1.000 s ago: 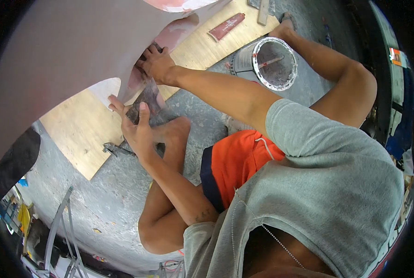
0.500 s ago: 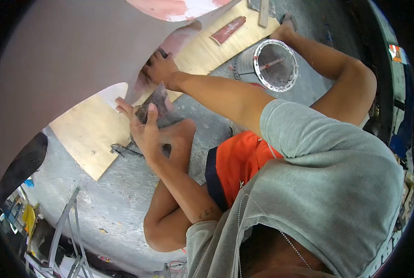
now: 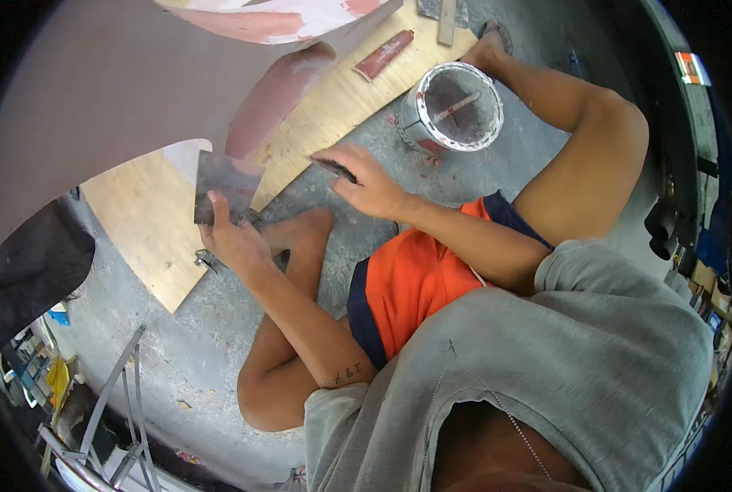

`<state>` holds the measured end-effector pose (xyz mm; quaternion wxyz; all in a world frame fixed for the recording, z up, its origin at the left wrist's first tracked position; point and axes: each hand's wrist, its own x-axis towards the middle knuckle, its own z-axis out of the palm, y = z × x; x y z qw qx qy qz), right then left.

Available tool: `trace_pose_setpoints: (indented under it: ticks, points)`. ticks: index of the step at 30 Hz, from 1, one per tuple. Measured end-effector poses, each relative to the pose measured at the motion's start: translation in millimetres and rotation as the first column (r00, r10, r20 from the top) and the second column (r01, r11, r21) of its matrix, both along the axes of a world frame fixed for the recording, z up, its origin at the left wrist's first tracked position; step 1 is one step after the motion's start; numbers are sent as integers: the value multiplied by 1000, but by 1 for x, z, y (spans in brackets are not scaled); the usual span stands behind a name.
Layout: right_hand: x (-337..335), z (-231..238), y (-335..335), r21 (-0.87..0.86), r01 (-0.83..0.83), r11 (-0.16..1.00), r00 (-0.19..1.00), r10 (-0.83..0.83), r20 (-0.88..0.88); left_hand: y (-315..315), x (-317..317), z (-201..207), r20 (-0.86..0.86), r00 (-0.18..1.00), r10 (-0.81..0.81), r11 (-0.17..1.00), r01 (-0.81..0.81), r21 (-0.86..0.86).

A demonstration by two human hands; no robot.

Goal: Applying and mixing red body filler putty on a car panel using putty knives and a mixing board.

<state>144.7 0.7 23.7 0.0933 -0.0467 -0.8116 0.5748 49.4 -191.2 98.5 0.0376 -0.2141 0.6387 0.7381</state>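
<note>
My left hand [image 3: 241,248] grips a flat dark plate [image 3: 225,176] by its near edge, thumb on top, with a pinkish smear on its surface. To the right, my right hand [image 3: 370,182] pinches a thin dark spreader [image 3: 335,169], seen nearly edge-on and held apart from the plate. Beyond both hands curves a large grey panel [image 3: 136,90]. A smooth dull-pink patch [image 3: 271,102] lies along its lower edge, and a pink and white patched area [image 3: 275,25] shows at the top.
Under the panel lies a plywood sheet [image 3: 132,238] with a red tube [image 3: 384,55] on it. A white-rimmed bucket [image 3: 421,115] holding a stick stands on the grey floor near my right leg. A metal frame [image 3: 128,402] stands lower left; black cloth [image 3: 42,254] hangs left.
My right hand has come off the panel's pink patch and moved right, toward my body, with the spreader. The plate in my left hand has turned, its flat surface now showing more fully.
</note>
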Motion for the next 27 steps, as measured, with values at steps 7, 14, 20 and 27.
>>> trace_pose_setpoints:
  ticks: [7, 14, 20, 27]
  points:
    - [-8, 76, -4, -90, -214, 973, 925, 172, -340, 9, 21, -4, 16, 998, -61, 877, 46, 479]
    - [-4, 100, 11, 23, -201, 979, 829, 182, -529, -4, 30, 1, 36, 999, 12, 731, -33, 682]
    - [-2, 102, 9, -359, -358, 862, 889, 197, -414, -6, 40, 2, -115, 990, -76, 761, 132, 635]
    - [16, 80, 15, -267, -345, 900, 886, 218, -409, 15, 46, -4, 23, 980, -198, 719, 129, 683]
